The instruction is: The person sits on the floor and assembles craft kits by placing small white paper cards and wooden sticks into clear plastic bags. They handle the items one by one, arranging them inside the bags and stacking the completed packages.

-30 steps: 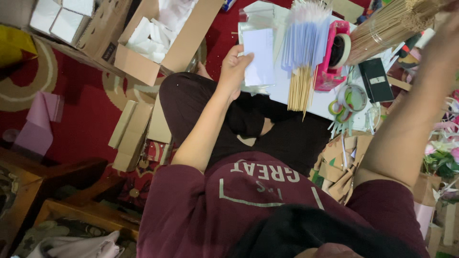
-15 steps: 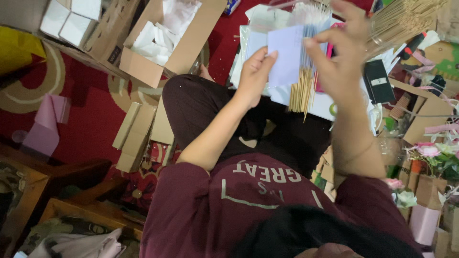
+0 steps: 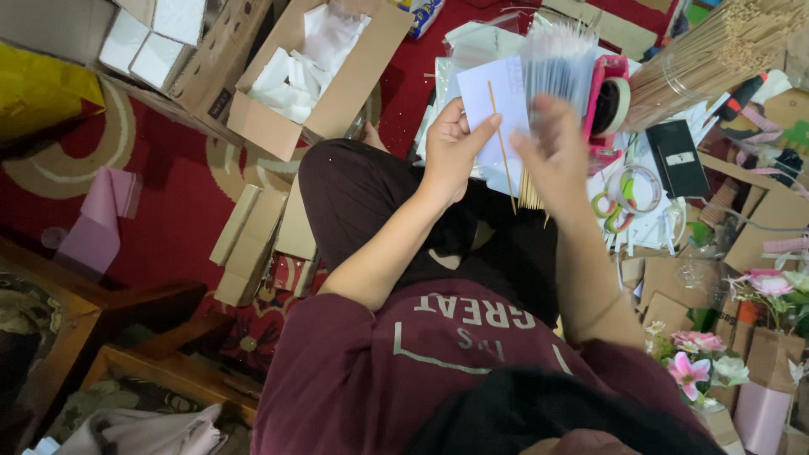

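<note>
While the person sits cross-legged on the red carpet (image 3: 181,223), the left hand (image 3: 453,145) pinches a pale, flat sheet of paper (image 3: 502,99) by its lower edge, thumb on the near face and fingers behind, so the sheet stands upright and faces the camera. A thin wooden stick (image 3: 503,147) lies slantwise against the paper, and the thumb appears to help pin it there. The right hand (image 3: 556,152) is raised just beside the sheet, fingers spread loosely; it is blurred, so I cannot tell whether its grip has hold of the stick or of anything at all.

Behind the hands, a standing cluster of clear plastic sleeves on sticks (image 3: 558,59) rises in a fan, glossy and translucent, kept within easy reach. Beside it sits a pink tape dispenser (image 3: 608,103) with a roll of cream tape, and to the right a thick sheaf of bamboo skewers (image 3: 716,50) lies splayed, dry and straw-coloured. An open cardboard box (image 3: 316,72) holds crumpled white tissue. Flat cardboard pieces (image 3: 249,244) lie by the left knee, and artificial pink flowers (image 3: 699,358) stand at the right.
</note>
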